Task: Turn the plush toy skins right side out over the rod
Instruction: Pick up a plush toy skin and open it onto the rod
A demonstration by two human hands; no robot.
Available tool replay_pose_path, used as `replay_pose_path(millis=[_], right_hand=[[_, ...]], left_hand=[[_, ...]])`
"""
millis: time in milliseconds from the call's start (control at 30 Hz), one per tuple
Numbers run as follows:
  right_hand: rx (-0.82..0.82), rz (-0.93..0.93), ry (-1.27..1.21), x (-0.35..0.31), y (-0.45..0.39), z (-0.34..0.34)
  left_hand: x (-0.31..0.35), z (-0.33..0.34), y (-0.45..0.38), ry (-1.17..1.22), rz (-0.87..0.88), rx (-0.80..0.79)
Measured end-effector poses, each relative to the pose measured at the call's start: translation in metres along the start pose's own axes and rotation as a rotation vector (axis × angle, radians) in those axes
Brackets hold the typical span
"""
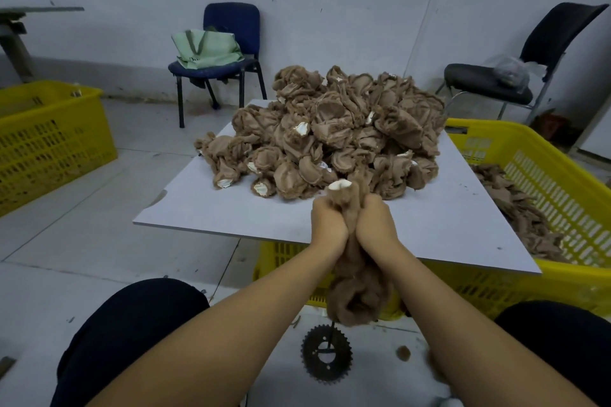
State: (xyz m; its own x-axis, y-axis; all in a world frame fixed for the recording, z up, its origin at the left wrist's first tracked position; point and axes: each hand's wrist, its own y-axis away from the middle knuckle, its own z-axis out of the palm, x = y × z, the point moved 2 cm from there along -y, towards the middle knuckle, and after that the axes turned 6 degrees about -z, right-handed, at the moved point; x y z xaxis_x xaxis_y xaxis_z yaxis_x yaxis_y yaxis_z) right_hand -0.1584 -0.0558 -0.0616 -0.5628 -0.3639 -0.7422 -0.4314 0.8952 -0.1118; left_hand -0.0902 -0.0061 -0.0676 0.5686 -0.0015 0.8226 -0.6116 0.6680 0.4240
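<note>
While bunched on rod (331,330), fuzzy brown skin (355,291) in tight grip: left hand (329,225), right hand (377,225).

Both bare forearms extended forward and converging, left hand (329,225) and right hand (377,223) side by side, knuckles up, fingers curled tight, each gripping the brown plush skin (358,291) between them

The plush toy skin (358,277) gripped in both hands looks like soft, fuzzy brown cloth, as do the piled skins (330,132) behind it, which show white fabric patches. They lie on a smooth, matt pale counter (231,205). Below the skin sits a dark, toothed metal sprocket (325,353); right of the counter stands a glossy yellow plastic crate (535,172).
</note>
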Motion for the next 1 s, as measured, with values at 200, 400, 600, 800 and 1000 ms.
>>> replay_pose_path(millis=[200, 400, 600, 800, 1000], right_hand=[[0.254, -0.495, -0.318, -0.077, 0.002, -0.041], [-0.06, -0.662, 0.038, -0.091, 0.013, -0.023], [-0.117, -0.622, 0.072, -0.077, 0.013, -0.028], [-0.199, -0.366, -0.154, -0.052, 0.012, -0.025], [-0.468, -0.287, -0.164, -0.015, 0.014, -0.051]], left_hand=[[0.056, 0.006, 0.011, 0.303, 0.053, -0.161], [0.047, -0.021, 0.019, 0.58, -0.032, -0.129], [0.101, -0.055, 0.01, 0.187, 0.385, 0.175], [0.11, -0.037, 0.037, -1.076, 0.678, -0.428], [0.103, -0.045, 0.043, -1.025, 0.731, -0.443]])
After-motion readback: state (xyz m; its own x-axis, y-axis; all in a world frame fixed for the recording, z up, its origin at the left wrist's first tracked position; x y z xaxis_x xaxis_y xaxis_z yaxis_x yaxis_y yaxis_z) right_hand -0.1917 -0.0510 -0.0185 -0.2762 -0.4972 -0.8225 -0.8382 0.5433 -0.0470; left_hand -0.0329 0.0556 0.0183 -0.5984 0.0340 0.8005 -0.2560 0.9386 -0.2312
